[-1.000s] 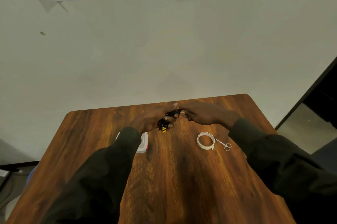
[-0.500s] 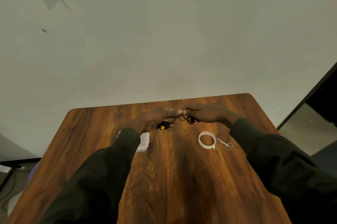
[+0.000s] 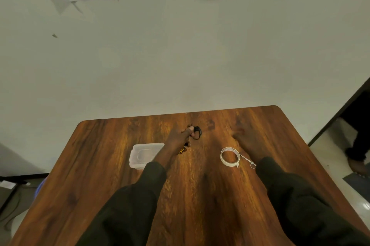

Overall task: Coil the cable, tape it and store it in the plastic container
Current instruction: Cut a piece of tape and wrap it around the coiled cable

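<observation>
Head view — tape roll (image 3: 230, 156), scissors (image 3: 248, 160) beside right hand (image 3: 247, 142)

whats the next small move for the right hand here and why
Probably the right hand should pick up the tape roll just beside it. The left hand already grips the coiled cable, no tape shows on it, and the right hand lies flat on the table.

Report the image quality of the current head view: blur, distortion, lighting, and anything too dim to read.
Head view: the right hand is motion-smeared and dim, blending into the table; the left hand gripping the black cable is sharper. Wide-angle distortion splays the table edges. Soft, blurred looping shadows cross the wall at top. The tape roll and plastic container read clearly.
</observation>
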